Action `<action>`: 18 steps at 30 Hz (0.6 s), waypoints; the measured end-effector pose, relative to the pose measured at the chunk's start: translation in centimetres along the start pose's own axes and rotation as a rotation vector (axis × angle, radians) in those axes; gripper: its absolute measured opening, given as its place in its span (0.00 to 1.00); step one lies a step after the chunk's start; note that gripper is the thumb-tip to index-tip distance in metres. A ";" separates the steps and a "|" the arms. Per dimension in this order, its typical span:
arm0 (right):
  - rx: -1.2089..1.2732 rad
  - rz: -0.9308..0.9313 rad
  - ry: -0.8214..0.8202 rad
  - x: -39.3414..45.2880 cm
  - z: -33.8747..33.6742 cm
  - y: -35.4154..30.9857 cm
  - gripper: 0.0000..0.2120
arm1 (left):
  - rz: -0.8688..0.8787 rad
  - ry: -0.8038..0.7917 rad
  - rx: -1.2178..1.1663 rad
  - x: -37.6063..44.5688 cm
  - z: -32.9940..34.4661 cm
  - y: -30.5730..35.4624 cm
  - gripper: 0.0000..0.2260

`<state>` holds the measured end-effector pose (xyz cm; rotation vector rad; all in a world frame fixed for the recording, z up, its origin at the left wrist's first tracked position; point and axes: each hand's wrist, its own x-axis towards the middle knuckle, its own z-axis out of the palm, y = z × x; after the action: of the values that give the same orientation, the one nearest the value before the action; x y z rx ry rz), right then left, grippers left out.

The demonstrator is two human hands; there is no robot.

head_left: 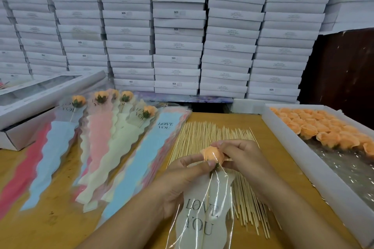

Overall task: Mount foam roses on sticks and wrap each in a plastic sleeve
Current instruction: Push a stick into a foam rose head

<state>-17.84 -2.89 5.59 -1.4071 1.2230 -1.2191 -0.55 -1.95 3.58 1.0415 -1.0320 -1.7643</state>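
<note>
The person is holding an orange foam rose [213,155] above the desk [269,139], between both hands, over the spread of bamboo sticks [204,137]. The left hand [182,180] is pinching the rose's base with thumb and forefinger, its grip clamped on the flower and the mouth of a clear plastic sleeve [204,214]. The right hand [240,155] is closing its fingertips on the rose from the other side. The sleeve, printed "LOVE YOU" on a cream panel, is hanging down toward the camera, and its lower end is running out of the frame. The stick inside it is hard to make out behind glare and the left hand; only a dark green bit is showing under the rose.

At the left, empty sleeves [129,168] in pink, blue and cream are lying fanned out, with finished wrapped roses [101,97] resting on their far ends. At the right, a white tray [315,174] is holding rows of orange rose heads [323,127]; its near part is covered by shiny film and its corner is cut off. Stacked white boxes [178,26] are filling the background, their labels too small to read.
</note>
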 end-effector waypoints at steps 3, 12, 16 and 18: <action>-0.063 0.002 -0.031 -0.1 0.2 -0.2 0.13 | 0.018 0.020 -0.013 0.0 -0.1 0.1 0.27; -0.172 -0.042 -0.091 -0.7 0.5 -0.4 0.14 | 0.041 0.040 0.016 0.0 -0.4 0.3 0.31; -0.169 -0.063 -0.144 -0.8 0.4 -0.6 0.19 | 0.036 0.038 0.038 0.0 -0.3 0.3 0.32; -0.179 -0.060 -0.172 -0.8 0.3 -0.6 0.21 | 0.030 0.028 0.030 0.0 -0.3 0.3 0.32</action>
<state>-17.46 -2.01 6.02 -1.6550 1.2001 -1.0241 -0.23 -2.15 3.74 1.0611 -1.0540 -1.7106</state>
